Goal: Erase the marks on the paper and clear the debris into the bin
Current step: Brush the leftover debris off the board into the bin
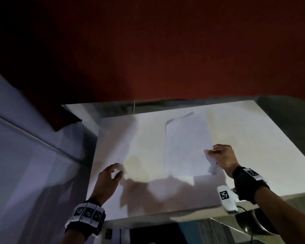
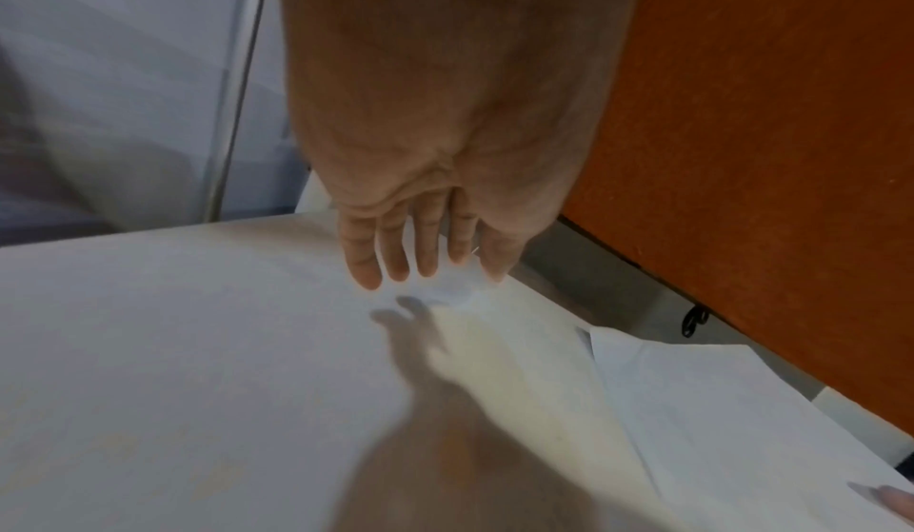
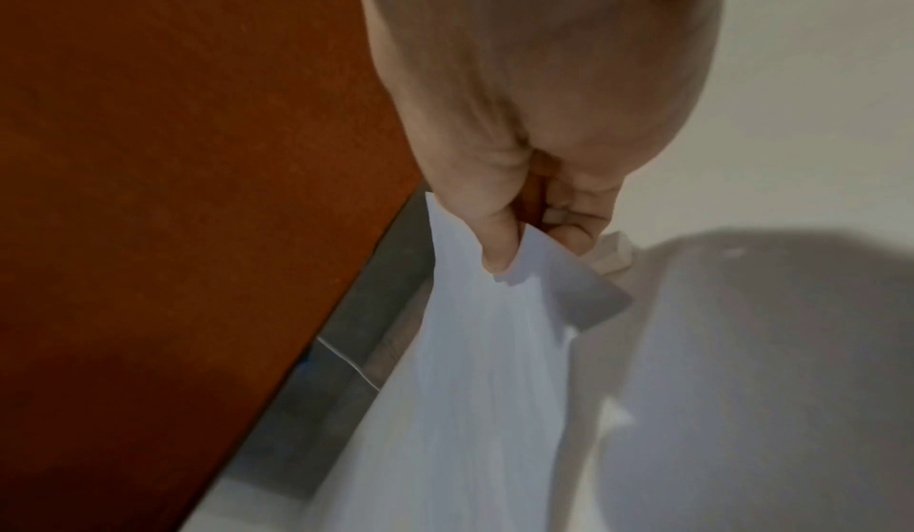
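Note:
A white sheet of paper (image 1: 187, 143) lies on the white table (image 1: 250, 138), right of centre. My right hand (image 1: 212, 153) pinches its near right corner between thumb and fingers and lifts that edge. The right wrist view shows the thumb pressed on the paper (image 3: 470, 384), with a small pale block (image 3: 615, 253) just behind the fingers; what it is stays unclear. My left hand (image 1: 117, 170) hovers over the table's left part, fingers straight and slightly spread. In the left wrist view the fingers (image 2: 368, 271) cast a shadow and hold nothing. No marks show on the paper through the blur.
A dark round container with a metal rim (image 1: 253, 224) sits below the table's near right corner. A red-brown wall (image 1: 165, 50) stands behind the table, with a grey gap along the far edge. A pale panel (image 1: 25, 155) runs along the left.

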### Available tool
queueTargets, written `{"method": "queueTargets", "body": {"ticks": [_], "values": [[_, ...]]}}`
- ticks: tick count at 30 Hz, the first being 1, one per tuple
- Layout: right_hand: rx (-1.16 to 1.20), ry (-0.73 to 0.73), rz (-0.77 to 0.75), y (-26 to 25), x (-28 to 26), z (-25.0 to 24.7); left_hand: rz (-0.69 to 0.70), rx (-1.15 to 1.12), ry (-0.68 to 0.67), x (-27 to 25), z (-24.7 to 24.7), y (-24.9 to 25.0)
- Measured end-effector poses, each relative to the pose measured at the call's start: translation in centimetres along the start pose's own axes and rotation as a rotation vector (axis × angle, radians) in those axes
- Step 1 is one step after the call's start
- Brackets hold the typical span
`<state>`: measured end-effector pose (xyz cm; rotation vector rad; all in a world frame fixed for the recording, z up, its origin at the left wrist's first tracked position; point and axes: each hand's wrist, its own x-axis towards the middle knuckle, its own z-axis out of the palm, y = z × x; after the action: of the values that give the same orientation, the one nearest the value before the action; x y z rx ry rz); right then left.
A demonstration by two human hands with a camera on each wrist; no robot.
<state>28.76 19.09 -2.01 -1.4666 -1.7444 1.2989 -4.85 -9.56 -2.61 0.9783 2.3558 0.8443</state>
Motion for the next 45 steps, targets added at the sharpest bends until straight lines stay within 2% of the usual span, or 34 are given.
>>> {"method": "queueTargets", "body": {"ticks": [5, 8, 11, 13, 17, 19, 22, 24, 25, 26, 28, 34, 37, 39, 40, 41, 43, 45], "values": [[-0.279, 0.06, -0.007, -0.5, 1.6, 2.3, 0.064, 0.045, -0.013, 1.0, -0.5, -2.7], [-0.338, 0.101, -0.029, -0.8, 2.1, 2.2, 0.166, 0.059, -0.03, 1.7, 0.7, -2.3], [-0.257, 0.152, -0.007, -1.8, 2.9, 1.2, 0.353, 0.082, -0.074, 2.3, 3.4, 0.3], [-0.2, 0.131, 0.019, -2.1, 4.1, 0.5, 0.469, 0.09, -0.121, 2.9, 6.2, 2.9], [-0.266, 0.024, 0.004, -2.0, 5.8, -1.5, 0.627, 0.224, -0.334, 4.9, 12.7, 8.7], [-0.371, -0.034, -0.039, -1.4, 5.9, -2.8, 0.6, 0.334, -0.432, 5.1, 14.8, 11.1], [-0.515, -0.209, -0.111, 0.0, 5.2, -3.9, 0.574, 0.509, -0.417, 5.7, 16.7, 13.4], [-0.689, -0.341, -0.217, 1.4, 4.7, -3.8, 0.551, 0.539, -0.397, 6.5, 17.4, 13.8], [-0.688, -0.393, -0.217, 1.6, 4.3, -3.8, 0.543, 0.545, -0.389, 6.9, 17.7, 13.8], [-0.671, -0.402, -0.25, 2.2, 4.2, -3.7, 0.542, 0.554, -0.379, 7.3, 17.8, 13.7], [-0.642, -0.284, -0.282, 3.1, 4.8, -3.9, 0.541, 0.574, -0.366, 8.0, 18.0, 13.6], [-0.494, -0.185, -0.218, 2.0, 6.6, -6.5, 0.471, 0.586, -0.382, 8.4, 18.4, 14.6], [-0.596, -0.36, -0.296, 1.9, 6.7, -6.4, 0.457, 0.6, -0.367, 8.7, 18.2, 14.7], [-0.489, -0.372, -0.319, 2.2, 7.3, -6.2, 0.445, 0.594, -0.349, 9.0, 17.9, 14.6], [-0.519, -0.457, -0.376, 2.6, 7.5, -5.7, 0.435, 0.592, -0.347, 9.1, 17.7, 14.6], [-0.561, -0.521, -0.318, 2.3, 7.3, -5.7, 0.423, 0.588, -0.349, 9.3, 17.5, 14.6], [-0.511, -0.533, -0.109, 2.0, 7.2, -5.4, 0.409, 0.578, -0.355, 9.3, 17.3, 14.3], [-0.572, -0.574, -0.137, 2.0, 6.8, -5.5, 0.406, 0.569, -0.361, 9.2, 17.2, 14.3]]}}
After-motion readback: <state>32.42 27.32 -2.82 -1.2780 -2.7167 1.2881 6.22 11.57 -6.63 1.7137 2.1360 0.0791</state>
